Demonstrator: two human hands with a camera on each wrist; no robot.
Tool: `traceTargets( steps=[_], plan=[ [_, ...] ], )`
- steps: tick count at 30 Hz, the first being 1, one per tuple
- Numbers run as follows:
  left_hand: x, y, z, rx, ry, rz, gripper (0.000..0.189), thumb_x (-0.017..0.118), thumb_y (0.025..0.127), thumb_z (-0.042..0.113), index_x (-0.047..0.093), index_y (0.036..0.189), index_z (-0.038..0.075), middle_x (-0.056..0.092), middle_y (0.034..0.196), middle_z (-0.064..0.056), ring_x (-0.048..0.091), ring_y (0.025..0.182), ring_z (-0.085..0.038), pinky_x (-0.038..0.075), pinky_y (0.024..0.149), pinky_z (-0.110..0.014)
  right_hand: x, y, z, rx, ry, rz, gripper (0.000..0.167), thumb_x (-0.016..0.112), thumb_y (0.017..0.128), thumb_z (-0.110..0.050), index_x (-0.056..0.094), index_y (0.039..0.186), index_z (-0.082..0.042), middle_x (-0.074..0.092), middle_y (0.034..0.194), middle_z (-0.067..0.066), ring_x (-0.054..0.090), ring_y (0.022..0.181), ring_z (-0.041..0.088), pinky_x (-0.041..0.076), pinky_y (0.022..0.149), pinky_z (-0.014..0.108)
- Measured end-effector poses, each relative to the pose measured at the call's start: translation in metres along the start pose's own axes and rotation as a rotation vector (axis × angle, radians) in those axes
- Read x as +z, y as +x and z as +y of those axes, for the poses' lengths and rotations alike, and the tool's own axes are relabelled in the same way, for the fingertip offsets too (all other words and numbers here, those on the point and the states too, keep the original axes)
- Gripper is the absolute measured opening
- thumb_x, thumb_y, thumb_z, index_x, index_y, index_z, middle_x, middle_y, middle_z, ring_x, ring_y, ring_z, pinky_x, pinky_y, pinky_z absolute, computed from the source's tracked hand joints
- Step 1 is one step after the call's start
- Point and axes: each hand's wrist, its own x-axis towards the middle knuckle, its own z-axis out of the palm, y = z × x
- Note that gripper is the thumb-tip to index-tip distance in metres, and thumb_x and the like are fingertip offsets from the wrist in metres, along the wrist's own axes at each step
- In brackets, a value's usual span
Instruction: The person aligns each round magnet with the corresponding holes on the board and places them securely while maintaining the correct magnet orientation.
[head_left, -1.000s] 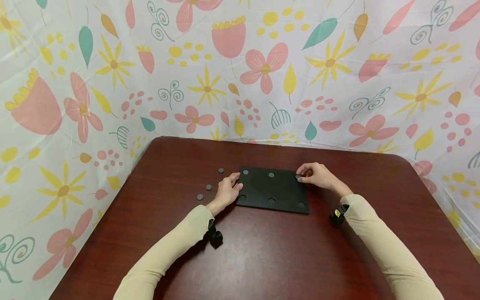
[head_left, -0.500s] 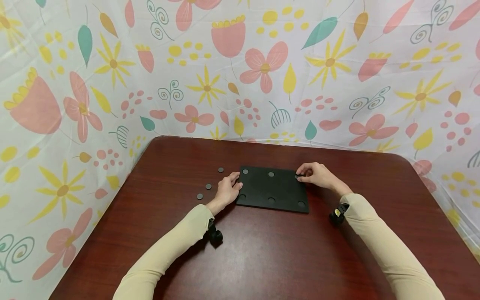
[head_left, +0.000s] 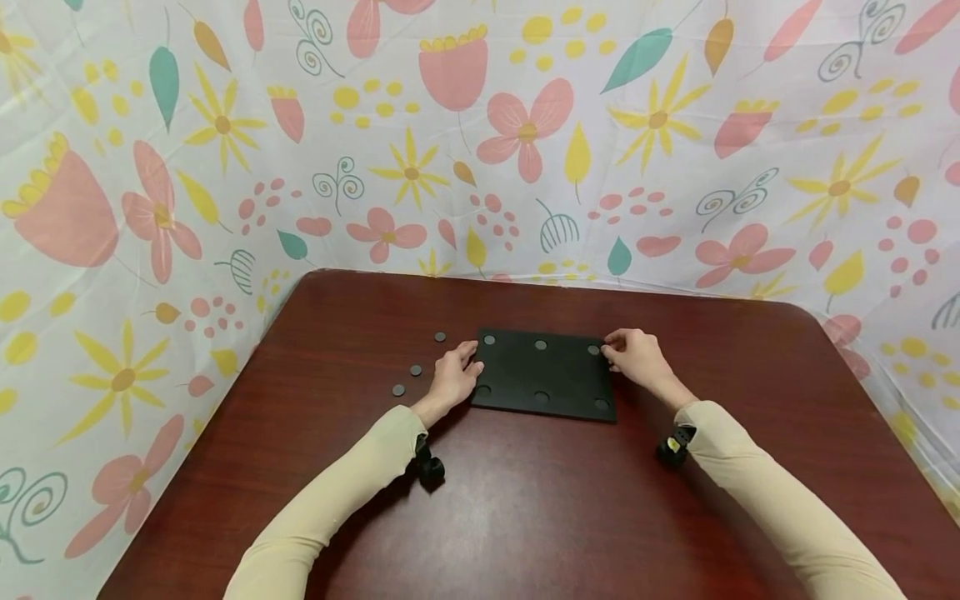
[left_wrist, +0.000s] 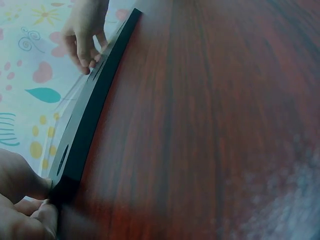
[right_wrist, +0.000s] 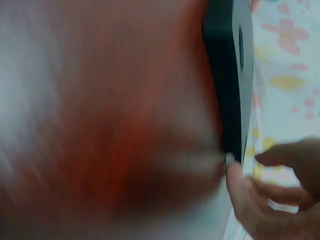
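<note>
A black rectangular board (head_left: 547, 375) lies on the table. Along its far edge grey round discs sit in recesses: one at left (head_left: 489, 340), one in the middle (head_left: 541, 344), one at right (head_left: 593, 350). Dark round recesses (head_left: 542, 397) line the near edge. My left hand (head_left: 453, 378) holds the board's left edge, thumb at its rim and fingers beside it, as the left wrist view shows. At the far right corner my right hand (head_left: 637, 358) touches the board's side with its thumb (right_wrist: 237, 187). Its other fingers stand apart, with nothing visible between them.
Three loose grey discs, a far one (head_left: 440, 337), a middle one (head_left: 416, 370) and a near one (head_left: 398, 390), lie left of the board. The dark reddish wooden table (head_left: 540, 508) meets a flower-patterned cloth (head_left: 525, 208) at the back and left.
My right hand has let go of the disc, now seen in the far right recess, and shifted slightly right to the board's edge. The left hand keeps its place.
</note>
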Motion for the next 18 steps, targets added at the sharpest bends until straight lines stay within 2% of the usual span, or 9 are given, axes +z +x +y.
traceTargets(
  steps=[6,10,13,18],
  plan=[
    [0.0,0.0,-0.001,0.008,-0.013,0.008,0.049,0.053,0.1,0.011,0.041,0.147,0.007,0.039,0.153,-0.013,0.043,0.138,-0.028,0.047,0.104,-0.037,0.003,-0.014,-0.014,0.093,0.013,0.036,0.035,0.053,0.098,-0.013,0.062,0.121,0.012,0.068,0.105,0.031,0.072,0.075,0.025,0.059,0.062,0.03],
    [0.0,0.001,0.001,0.009,-0.013,-0.001,0.049,0.053,0.1,0.011,0.041,0.147,0.006,0.039,0.153,-0.013,0.043,0.138,-0.028,0.047,0.104,-0.036,0.005,-0.02,-0.02,0.127,-0.014,0.04,0.036,0.054,0.098,-0.014,0.061,0.122,0.013,0.07,0.099,0.029,0.068,0.065,0.019,0.055,0.057,0.027],
    [-0.001,0.002,0.001,0.003,-0.026,0.0,0.049,0.054,0.099,0.01,0.042,0.146,0.006,0.041,0.151,-0.014,0.043,0.138,-0.027,0.047,0.104,-0.035,0.008,-0.023,-0.023,0.144,-0.043,0.056,0.038,0.054,0.098,-0.015,0.059,0.125,0.012,0.07,0.095,0.028,0.061,0.058,0.015,0.046,0.05,0.026],
    [-0.002,0.003,0.001,-0.044,-0.07,-0.001,0.049,0.057,0.098,0.01,0.044,0.146,0.008,0.044,0.15,-0.013,0.044,0.138,-0.026,0.047,0.104,-0.035,0.015,-0.024,-0.022,0.153,-0.083,0.071,0.04,0.054,0.098,-0.017,0.057,0.128,0.009,0.062,0.118,0.032,0.06,0.058,0.021,0.038,0.046,0.026]
  ],
)
